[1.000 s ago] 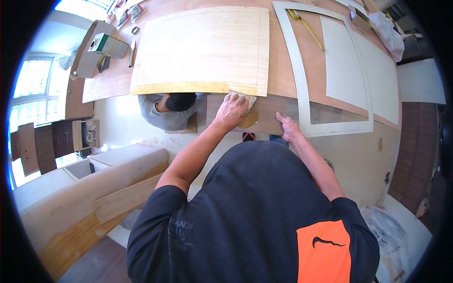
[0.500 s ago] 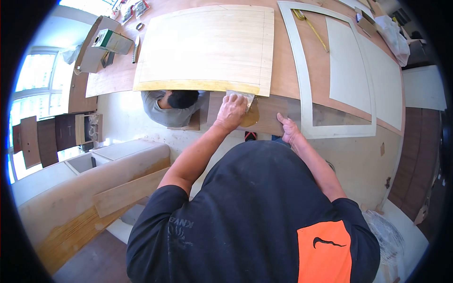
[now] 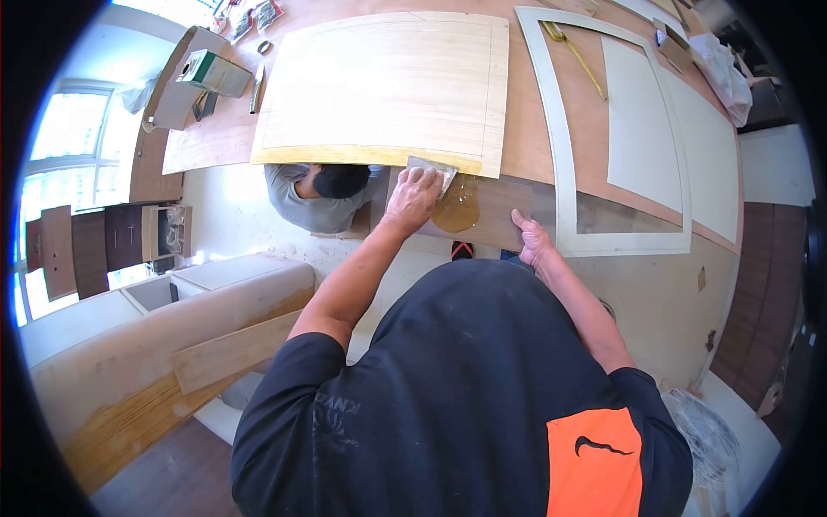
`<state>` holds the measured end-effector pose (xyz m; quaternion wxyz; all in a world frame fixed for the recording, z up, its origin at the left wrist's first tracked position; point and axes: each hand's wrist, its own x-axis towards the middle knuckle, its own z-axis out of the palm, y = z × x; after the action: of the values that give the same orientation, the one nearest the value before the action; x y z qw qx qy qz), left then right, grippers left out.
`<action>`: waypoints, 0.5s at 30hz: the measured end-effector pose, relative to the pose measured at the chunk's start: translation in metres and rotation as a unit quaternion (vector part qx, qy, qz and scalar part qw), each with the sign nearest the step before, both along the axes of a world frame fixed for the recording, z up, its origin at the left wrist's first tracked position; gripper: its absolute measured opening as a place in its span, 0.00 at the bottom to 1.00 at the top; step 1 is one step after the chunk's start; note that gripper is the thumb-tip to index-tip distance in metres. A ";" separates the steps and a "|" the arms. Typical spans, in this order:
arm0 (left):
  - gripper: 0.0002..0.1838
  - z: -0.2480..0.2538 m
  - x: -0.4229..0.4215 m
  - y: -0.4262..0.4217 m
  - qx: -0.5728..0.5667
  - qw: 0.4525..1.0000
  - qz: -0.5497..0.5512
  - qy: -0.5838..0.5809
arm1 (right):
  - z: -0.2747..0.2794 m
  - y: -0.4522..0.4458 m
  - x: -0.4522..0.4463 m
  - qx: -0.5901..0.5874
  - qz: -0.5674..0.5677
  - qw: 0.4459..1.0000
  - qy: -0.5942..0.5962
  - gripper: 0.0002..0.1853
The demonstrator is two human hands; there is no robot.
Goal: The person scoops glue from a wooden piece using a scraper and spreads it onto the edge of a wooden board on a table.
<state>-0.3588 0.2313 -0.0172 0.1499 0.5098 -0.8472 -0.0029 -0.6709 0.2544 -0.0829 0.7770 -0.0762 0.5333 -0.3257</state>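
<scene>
My left hand [image 3: 413, 200] is closed around a flat, greyish spreader [image 3: 445, 170], whose blade is against the near edge of a pale wooden panel [image 3: 379, 86]. A yellow strip of glue [image 3: 345, 156] runs along that edge. Just below the spreader, an amber puddle of glue [image 3: 457, 213] lies on a brown board [image 3: 495, 215]. My right hand [image 3: 534, 239] grips the near right edge of this board, thumb on top and the other fingers mostly hidden.
A person [image 3: 320, 194] is low beside the table at left. A white frame [image 3: 564, 172] lies right of the panel, with a yellow tape measure [image 3: 575, 59] inside it. A tin [image 3: 215, 74] stands back left; a fan [image 3: 702, 435] is at lower right.
My left hand has moved slightly left along the panel's edge with the spreader. More of the glue puddle shows now. My right hand keeps its grip on the board.
</scene>
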 end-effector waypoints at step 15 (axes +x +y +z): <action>0.24 0.000 -0.012 0.004 0.012 1.000 0.010 0.001 | 0.009 0.003 0.004 -0.004 -0.005 1.000 0.009 0.34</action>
<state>-0.3712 0.2350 -0.0171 0.1441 0.5201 -0.8418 -0.0120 -0.6671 0.2571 -0.0739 0.7704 -0.0793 0.5390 -0.3312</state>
